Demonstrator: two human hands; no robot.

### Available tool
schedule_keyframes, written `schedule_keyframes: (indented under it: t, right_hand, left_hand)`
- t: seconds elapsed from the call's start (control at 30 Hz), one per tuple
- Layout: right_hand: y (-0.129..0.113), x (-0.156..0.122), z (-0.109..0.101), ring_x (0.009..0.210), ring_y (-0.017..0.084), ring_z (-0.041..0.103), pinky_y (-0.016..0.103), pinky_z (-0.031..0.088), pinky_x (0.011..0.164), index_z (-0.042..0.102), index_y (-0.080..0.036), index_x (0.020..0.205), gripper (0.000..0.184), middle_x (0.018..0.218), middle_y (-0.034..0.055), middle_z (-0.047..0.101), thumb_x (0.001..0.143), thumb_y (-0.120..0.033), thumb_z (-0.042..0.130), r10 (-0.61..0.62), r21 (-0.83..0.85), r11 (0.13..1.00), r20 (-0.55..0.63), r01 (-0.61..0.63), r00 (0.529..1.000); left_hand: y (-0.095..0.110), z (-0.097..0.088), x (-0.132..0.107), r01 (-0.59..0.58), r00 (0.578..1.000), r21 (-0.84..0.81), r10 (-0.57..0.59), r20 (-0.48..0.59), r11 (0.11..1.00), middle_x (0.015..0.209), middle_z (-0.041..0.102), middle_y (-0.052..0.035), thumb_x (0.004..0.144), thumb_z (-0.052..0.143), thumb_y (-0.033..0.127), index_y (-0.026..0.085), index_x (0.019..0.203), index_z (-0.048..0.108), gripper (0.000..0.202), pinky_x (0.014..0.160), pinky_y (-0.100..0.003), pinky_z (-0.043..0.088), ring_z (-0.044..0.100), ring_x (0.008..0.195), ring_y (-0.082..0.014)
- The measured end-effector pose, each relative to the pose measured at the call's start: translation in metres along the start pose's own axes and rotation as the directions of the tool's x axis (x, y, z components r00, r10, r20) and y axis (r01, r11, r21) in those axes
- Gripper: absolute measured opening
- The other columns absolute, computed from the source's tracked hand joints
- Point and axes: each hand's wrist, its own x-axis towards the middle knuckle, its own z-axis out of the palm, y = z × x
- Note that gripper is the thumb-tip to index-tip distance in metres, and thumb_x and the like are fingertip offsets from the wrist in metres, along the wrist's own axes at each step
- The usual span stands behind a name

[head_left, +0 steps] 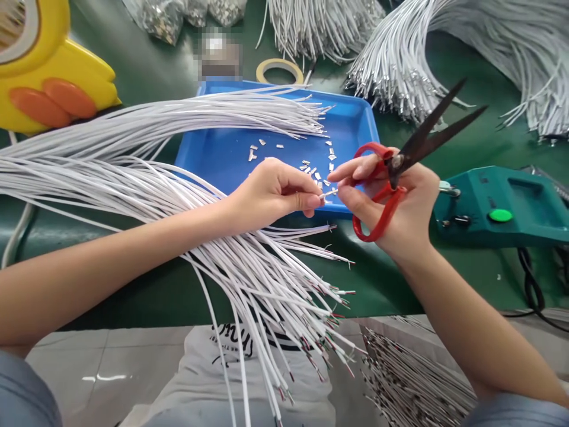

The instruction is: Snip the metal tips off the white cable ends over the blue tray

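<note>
My left hand [278, 193] is closed in a pinch over the front of the blue tray [368, 127], holding the thin end of a white cable [329, 193]. Around two fingers of my right hand [411, 207] loop the red handles of a pair of scissors [393, 166], whose dark blades stand apart and point away to the upper right. The right thumb and index fingertip are close to the cable's tip; whether they touch it I cannot tell. Several small silvery pieces [306, 168] lie in the tray. Under my left forearm spreads a bundle of white cables [249, 267] with stripped, coloured wire ends.
Another white cable bundle [222, 112] lies across the tray's left side. Behind are a tape roll [280, 64], bags of small parts [162, 21] and more cables [400, 71]. A green device [502, 207] sits at right, a yellow duck-shaped object [48, 83] at left.
</note>
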Motion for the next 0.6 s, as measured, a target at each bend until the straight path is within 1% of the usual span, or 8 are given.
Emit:
schedule_keyframes:
  t: [0.1, 0.2, 0.3, 0.37, 0.43, 0.5, 0.6]
  right_hand:
    - [0.0019, -0.0012, 0.0016, 0.073, 0.015, 0.062, 0.033, 0.051, 0.070, 0.052, -0.024, 0.076, 0.017, 0.082, -0.0016, 0.066, 0.074, -0.015, 0.066, -0.079, 0.037, 0.996, 0.037, 0.077, 0.996]
    - [0.0035, -0.0012, 0.0032, 0.070, 0.013, 0.058, 0.031, 0.050, 0.070, 0.052, -0.023, 0.075, 0.021, 0.078, -0.0019, 0.063, 0.070, -0.009, 0.067, -0.101, 0.024, 0.995, 0.029, 0.100, 0.994]
    - [0.0033, -0.0013, 0.0041, 0.069, 0.012, 0.057, 0.030, 0.049, 0.070, 0.051, -0.022, 0.073, 0.023, 0.076, -0.0021, 0.059, 0.068, -0.005, 0.066, -0.109, 0.022, 0.994, 0.022, 0.108, 0.994]
    - [0.0028, -0.0016, 0.0045, 0.068, 0.012, 0.057, 0.031, 0.049, 0.071, 0.051, -0.022, 0.072, 0.023, 0.074, -0.0025, 0.058, 0.069, -0.006, 0.066, -0.090, 0.025, 0.996, 0.007, 0.090, 0.996]
    - [0.0024, -0.0019, 0.0049, 0.068, 0.012, 0.057, 0.031, 0.049, 0.072, 0.051, -0.022, 0.072, 0.022, 0.073, -0.0025, 0.058, 0.070, -0.006, 0.066, -0.050, 0.047, 0.998, -0.018, 0.051, 0.999]
    - [0.0024, -0.0020, 0.0051, 0.068, 0.012, 0.056, 0.031, 0.048, 0.072, 0.051, -0.021, 0.072, 0.022, 0.073, -0.0024, 0.058, 0.070, -0.006, 0.066, -0.023, 0.086, 0.996, -0.028, 0.025, 0.999]
    - [0.0019, -0.0015, 0.0047, 0.068, 0.012, 0.056, 0.031, 0.048, 0.070, 0.051, -0.021, 0.071, 0.022, 0.072, -0.0027, 0.058, 0.069, -0.008, 0.068, -0.003, 0.108, 0.994, -0.007, 0.003, 1.000]
  left_hand:
    - [-0.0024, -0.0011, 0.0001, -0.043, 0.998, 0.022, 0.042, 0.047, 0.999, 0.062, 0.066, -0.0022, 0.083, 0.059, 0.022, 0.012, 0.069, 0.069, 0.020, 0.054, -0.019, 0.043, 0.056, 0.056, -0.0070]
    - [-0.0039, -0.0015, 0.0004, -0.068, 0.995, 0.034, 0.065, 0.081, 0.997, 0.065, 0.066, -0.0023, 0.085, 0.055, 0.020, 0.012, 0.068, 0.067, 0.023, 0.055, -0.018, 0.043, 0.054, 0.057, -0.0056]
    - [-0.0028, -0.0008, 0.0007, -0.047, 0.995, 0.021, 0.045, 0.084, 0.999, 0.065, 0.066, -0.0033, 0.085, 0.055, 0.020, 0.011, 0.069, 0.067, 0.022, 0.056, -0.018, 0.044, 0.055, 0.058, -0.0065]
    - [-0.0014, 0.0001, 0.0007, -0.013, 0.999, 0.028, 0.012, 0.044, 1.000, 0.064, 0.064, -0.0039, 0.082, 0.058, 0.021, 0.010, 0.071, 0.067, 0.018, 0.054, -0.019, 0.043, 0.054, 0.058, -0.0078]
    - [-0.0003, 0.0011, 0.0005, 0.007, 1.000, 0.050, -0.006, -0.020, 0.999, 0.062, 0.062, -0.0036, 0.078, 0.063, 0.021, 0.009, 0.070, 0.067, 0.015, 0.050, -0.019, 0.040, 0.051, 0.055, -0.0075]
    - [-0.0001, 0.0020, 0.0000, 0.000, 0.997, 0.064, 0.005, -0.073, 0.998, 0.060, 0.061, -0.0027, 0.074, 0.067, 0.022, 0.009, 0.069, 0.067, 0.014, 0.046, -0.019, 0.036, 0.047, 0.051, -0.0062]
    - [-0.0006, 0.0029, -0.0006, -0.009, 0.994, 0.047, 0.014, -0.112, 0.999, 0.059, 0.060, -0.0016, 0.072, 0.070, 0.022, 0.010, 0.068, 0.067, 0.013, 0.043, -0.018, 0.035, 0.044, 0.048, -0.0044]
